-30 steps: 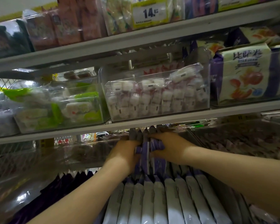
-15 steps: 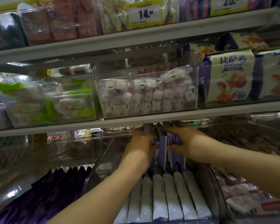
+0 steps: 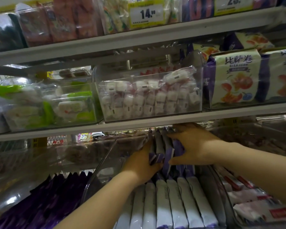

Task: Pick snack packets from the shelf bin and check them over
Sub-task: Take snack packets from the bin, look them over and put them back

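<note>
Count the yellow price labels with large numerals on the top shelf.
2. The 14.99 label hangs at the centre of the top shelf; the cropped label is further right, its numerals cut by the frame's top edge. More may lie outside view.

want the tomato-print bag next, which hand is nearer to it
Right. The right hand grips the purple packets below and left of the tomato-print bag; the left hand is lower and further left, on the packets' other side.

Grey shelf (image 3: 155, 121), clear bin of white sweets (image 3: 149, 98), green-packet bin (image 3: 49, 106) left, purple-cream bags (image 3: 236, 80) right
</note>
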The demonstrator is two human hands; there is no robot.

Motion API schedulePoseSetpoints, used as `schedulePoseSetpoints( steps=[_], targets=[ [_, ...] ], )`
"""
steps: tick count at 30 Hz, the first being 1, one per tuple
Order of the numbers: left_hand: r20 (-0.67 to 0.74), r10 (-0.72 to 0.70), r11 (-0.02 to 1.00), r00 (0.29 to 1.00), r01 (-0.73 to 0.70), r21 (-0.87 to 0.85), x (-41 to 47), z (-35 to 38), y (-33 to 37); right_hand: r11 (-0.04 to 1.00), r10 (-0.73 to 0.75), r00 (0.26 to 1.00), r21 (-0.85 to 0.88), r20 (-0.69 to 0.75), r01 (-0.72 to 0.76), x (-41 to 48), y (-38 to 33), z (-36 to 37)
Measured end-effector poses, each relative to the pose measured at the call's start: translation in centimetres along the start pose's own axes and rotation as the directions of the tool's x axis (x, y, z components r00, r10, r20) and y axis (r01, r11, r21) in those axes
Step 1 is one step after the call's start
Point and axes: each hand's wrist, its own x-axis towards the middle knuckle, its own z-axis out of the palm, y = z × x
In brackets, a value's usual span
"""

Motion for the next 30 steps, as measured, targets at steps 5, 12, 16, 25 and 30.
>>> schedulePoseSetpoints(
  steps=[5, 12, 16, 25, 30],
  targets=[
    [-0.129, 0.046, 0.998, 0.991, -0.052, -0.040, 0.0, -0.4, -0.4, 0.987, -0.097, 0.992, -0.118, 0.077, 0.106, 1.1, -1.7, -0.2],
    [-0.092, 0.045, 0.998, 0.995, -0.048, -0.041, -0.6, -0.9, -1.4, 0.977, -0.037, 0.983, -0.202, 0.181, 0.074, 2.1, -2.1, -0.2],
    [0.044, 0.057, 0.997, 0.997, -0.059, 0.045, -0.7, -2.2, -1.1, 0.979, -0.057, 0.985, -0.184, 0.162, 0.087, 2.0, -3.6, -1.8],
    [0.008, 0.137, 0.916, 0.991, -0.130, 0.379, -3.9, -9.2, -3.2, 0.964, -0.248, 0.953, -0.049, 0.175, 0.260, 4.1, -10.3, -1.2],
    [-0.143, 0.108, 0.982, 0.984, -0.082, 0.172, -5.8, -9.8, -5.6, 0.958, -0.285, 0.925, 0.088, 0.250, 0.271, 6.4, -12.9, 1.3]
  ],
)
